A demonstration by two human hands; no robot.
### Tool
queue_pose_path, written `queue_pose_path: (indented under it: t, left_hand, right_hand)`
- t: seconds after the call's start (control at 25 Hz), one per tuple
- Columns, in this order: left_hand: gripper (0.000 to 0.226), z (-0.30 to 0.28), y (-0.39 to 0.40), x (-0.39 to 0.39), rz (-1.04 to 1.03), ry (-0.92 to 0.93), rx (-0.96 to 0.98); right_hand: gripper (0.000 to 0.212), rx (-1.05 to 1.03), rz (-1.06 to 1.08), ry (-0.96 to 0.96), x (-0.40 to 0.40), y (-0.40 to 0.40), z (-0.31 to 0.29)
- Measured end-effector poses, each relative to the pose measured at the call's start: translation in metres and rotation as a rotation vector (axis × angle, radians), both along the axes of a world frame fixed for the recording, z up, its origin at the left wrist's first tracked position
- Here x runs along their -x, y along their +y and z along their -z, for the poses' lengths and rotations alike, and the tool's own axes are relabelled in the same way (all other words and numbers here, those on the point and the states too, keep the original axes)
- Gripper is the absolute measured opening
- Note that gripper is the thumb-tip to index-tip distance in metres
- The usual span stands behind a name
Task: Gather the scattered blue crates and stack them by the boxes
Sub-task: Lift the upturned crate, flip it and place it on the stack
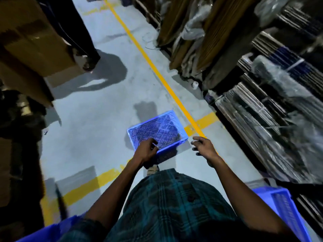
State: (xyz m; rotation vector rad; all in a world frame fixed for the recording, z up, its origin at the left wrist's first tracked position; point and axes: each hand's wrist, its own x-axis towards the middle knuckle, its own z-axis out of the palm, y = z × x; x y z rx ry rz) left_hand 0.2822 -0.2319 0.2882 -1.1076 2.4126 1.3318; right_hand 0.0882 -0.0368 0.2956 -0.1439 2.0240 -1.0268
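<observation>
At nine to eleven o'clock stand brown cardboard boxes [33, 44], piled along the left side of the aisle; no stacked crate shows beside them, so as far as the view goes the stack is not yet begun there. Behind the boxes, at about eleven o'clock, another person's dark trouser leg [82, 35] and shoe rest on the grey floor [97, 105].

At seven o'clock a blue crate's rim [52, 231] pokes in at the bottom edge, partly hidden by the person's checked shirt.

In the middle, just below centre, a blue slatted crate [162, 128] sits on the floor beside the yellow floor line [157, 70]. The left hand [147, 151] is over the crate's near rim with its fingers curled; it seems to be touching the edge, but blur keeps one from telling whether it truly grips. The right hand [203, 147] hangs just to the right of the crate, apart from it, fingers loosely bent and holding nothing.

At five o'clock a third blue crate [279, 206] lies by the rack of wrapped, bundled cardboard sheets [265, 119] that fills the right side from one to four o'clock.

Judging from this, the task is early: at least three crates are scattered, none seen stacked. The middle crate looks like the one in hand; lifting it, carrying it to the boxes and fetching the others remain.
</observation>
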Motion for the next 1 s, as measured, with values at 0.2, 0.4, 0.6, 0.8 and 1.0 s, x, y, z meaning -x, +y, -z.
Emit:
queue_pose_path:
  t: [0.2,0.4,0.6,0.8,1.0]
  left_hand:
    - [0.05,0.028,-0.024,0.041,0.035,-0.098,-0.115]
    - [0.045,0.068,-0.031,0.05,-0.282,-0.223,-0.177]
    - [0.027,0.16,-0.03,0.052,-0.592,-0.313,-0.217]
    - [0.027,0.276,-0.041,0.061,-0.802,-0.341,-0.27]
    - [0.037,0.425,-0.047,0.09,-0.787,-0.272,-0.218]
  right_hand:
    - [0.027,-0.148,0.013,-0.021,0.039,-0.017,0.035]
    - [0.019,-0.173,-0.192,-0.166,0.065,-0.075,0.1]
    - [0.025,-0.241,-0.404,-0.136,0.093,-0.127,0.192]
    - [0.026,-0.293,-0.393,-0.058,0.114,-0.157,0.316]
    - [0.044,-0.311,-0.3,0.063,0.106,-0.161,0.468]
